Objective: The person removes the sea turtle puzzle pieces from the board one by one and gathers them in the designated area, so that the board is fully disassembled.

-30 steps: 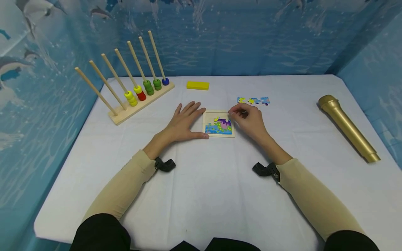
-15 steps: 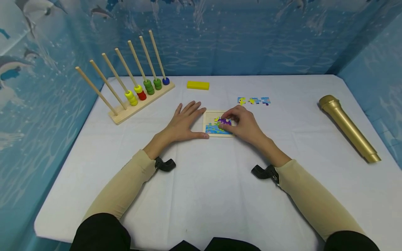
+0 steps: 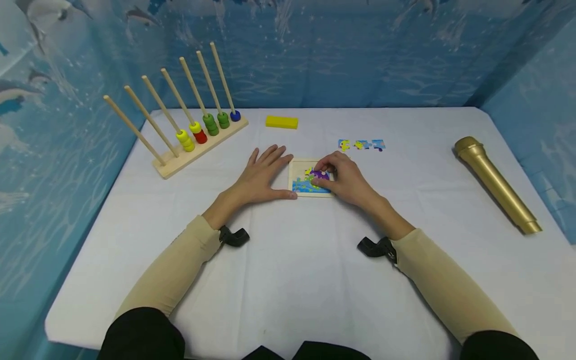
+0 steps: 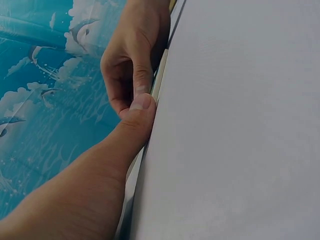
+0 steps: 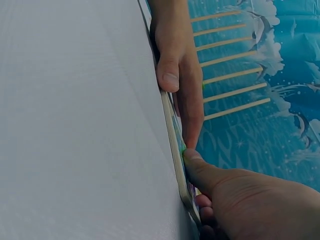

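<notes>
One spread left hand [image 3: 254, 182] touches the puzzle tray's [image 3: 298, 171] left corners. The right hand [image 3: 347, 181] curls over its right edge — pinch unclear.

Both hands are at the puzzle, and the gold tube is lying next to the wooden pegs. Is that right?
Not quite: the gold tube lies at the table's right side, and the wooden pegs stand on the left, as the head view shows. Left hand and right hand are at the puzzle.
</notes>
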`<control>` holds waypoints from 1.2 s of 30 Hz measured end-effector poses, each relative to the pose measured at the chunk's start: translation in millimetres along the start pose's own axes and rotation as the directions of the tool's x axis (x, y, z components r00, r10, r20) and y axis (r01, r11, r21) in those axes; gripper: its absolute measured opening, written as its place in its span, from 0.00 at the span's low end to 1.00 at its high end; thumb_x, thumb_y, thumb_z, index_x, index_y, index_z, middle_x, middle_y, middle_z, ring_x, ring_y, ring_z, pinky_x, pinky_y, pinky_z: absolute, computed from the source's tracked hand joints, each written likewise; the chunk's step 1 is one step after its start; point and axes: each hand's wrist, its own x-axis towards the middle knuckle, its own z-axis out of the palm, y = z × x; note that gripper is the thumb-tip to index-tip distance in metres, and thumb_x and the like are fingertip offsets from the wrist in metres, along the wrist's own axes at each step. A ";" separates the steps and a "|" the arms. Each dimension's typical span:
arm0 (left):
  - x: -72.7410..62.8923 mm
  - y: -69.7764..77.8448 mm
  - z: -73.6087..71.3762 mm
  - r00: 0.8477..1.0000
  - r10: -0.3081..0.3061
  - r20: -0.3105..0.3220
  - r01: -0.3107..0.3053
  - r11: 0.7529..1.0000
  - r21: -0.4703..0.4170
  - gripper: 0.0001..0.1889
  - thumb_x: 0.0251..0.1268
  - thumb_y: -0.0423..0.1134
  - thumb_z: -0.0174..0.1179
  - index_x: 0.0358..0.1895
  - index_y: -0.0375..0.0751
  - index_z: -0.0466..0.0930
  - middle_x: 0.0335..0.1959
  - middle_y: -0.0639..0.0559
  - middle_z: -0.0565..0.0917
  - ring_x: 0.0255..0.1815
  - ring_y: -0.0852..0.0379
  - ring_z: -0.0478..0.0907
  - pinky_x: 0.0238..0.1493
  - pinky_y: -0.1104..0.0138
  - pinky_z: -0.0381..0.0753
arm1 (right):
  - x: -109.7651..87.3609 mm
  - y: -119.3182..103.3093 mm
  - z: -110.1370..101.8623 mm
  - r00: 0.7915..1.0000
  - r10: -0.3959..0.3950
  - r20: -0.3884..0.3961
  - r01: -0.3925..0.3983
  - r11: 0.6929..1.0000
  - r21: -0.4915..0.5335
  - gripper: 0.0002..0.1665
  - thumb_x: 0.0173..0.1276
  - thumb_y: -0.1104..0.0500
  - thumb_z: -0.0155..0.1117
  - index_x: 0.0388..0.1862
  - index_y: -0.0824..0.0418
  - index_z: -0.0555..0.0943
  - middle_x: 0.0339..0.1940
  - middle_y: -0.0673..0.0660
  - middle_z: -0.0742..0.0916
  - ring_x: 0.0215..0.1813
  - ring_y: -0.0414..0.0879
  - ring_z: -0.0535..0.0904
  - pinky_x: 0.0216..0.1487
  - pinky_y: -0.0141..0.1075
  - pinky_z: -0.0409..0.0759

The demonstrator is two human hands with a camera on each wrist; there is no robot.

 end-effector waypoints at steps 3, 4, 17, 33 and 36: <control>-1.5 -0.5 -0.8 1.000 -0.006 -0.008 0.006 1.000 -0.003 0.56 0.59 0.77 0.64 0.86 0.55 0.56 0.89 0.50 0.50 0.90 0.50 0.39 0.85 0.39 0.30 | 0.9 -1.5 1.3 1.000 -0.017 -0.013 0.017 1.000 0.015 0.20 0.66 0.57 0.81 0.51 0.62 0.84 0.47 0.57 0.83 0.50 0.49 0.74 0.54 0.42 0.73; -2.0 -0.8 -1.1 1.000 -0.008 -0.008 0.008 1.000 -0.004 0.56 0.58 0.77 0.64 0.86 0.55 0.56 0.89 0.50 0.50 0.90 0.50 0.39 0.85 0.40 0.30 | 1.2 -2.1 1.6 1.000 -0.023 -0.017 0.023 1.000 0.021 0.19 0.65 0.57 0.81 0.50 0.61 0.84 0.47 0.57 0.84 0.50 0.49 0.75 0.54 0.42 0.73; -4.5 -3.8 -1.8 1.000 -0.015 -0.007 0.015 1.000 -0.011 0.56 0.58 0.76 0.65 0.85 0.54 0.56 0.88 0.50 0.51 0.90 0.50 0.38 0.85 0.39 0.30 | 4.2 -6.2 3.3 1.000 -0.006 -0.004 0.006 1.000 0.002 0.19 0.66 0.56 0.80 0.52 0.61 0.86 0.44 0.57 0.84 0.48 0.50 0.74 0.51 0.41 0.70; -2.4 -1.2 0.7 1.000 -0.003 -0.016 0.003 1.000 -0.011 0.56 0.59 0.77 0.64 0.86 0.54 0.56 0.88 0.50 0.51 0.90 0.50 0.39 0.85 0.39 0.31 | 1.7 -8.5 -2.2 0.997 0.009 0.081 -0.005 0.999 -0.048 0.18 0.74 0.55 0.73 0.53 0.64 0.81 0.48 0.60 0.79 0.50 0.52 0.73 0.54 0.44 0.71; -0.8 0.1 -0.4 1.000 0.005 -0.013 -0.005 1.000 -0.010 0.56 0.59 0.76 0.65 0.86 0.53 0.56 0.88 0.49 0.51 0.90 0.50 0.39 0.85 0.39 0.32 | 0.4 -9.2 -4.6 0.997 0.010 0.081 -0.006 0.999 -0.051 0.18 0.74 0.56 0.73 0.53 0.65 0.81 0.48 0.61 0.79 0.50 0.52 0.72 0.54 0.44 0.71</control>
